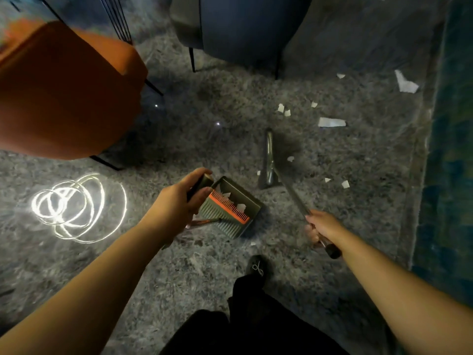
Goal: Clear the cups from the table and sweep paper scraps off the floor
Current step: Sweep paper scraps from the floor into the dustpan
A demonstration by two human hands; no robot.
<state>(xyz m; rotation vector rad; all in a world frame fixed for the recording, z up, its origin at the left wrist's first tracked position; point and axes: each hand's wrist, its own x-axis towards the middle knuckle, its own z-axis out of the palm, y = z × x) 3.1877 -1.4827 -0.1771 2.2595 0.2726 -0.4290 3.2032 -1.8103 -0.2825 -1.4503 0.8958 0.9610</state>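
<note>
Littering grey floor (179, 265): white paper scraps (331, 122).

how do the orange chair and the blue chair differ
The orange chair stands at the left, close to the camera, and looks large; the blue chair stands further back at top centre. The orange chair is rust orange, the blue chair dark blue-grey. Paper scraps lie nearer the blue chair. Both stand on thin black legs on the grey floor.

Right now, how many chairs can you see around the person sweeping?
2. An orange chair stands at the upper left; a dark blue chair stands at the top centre, behind the scattered paper scraps. Others may lie outside the view.
</note>
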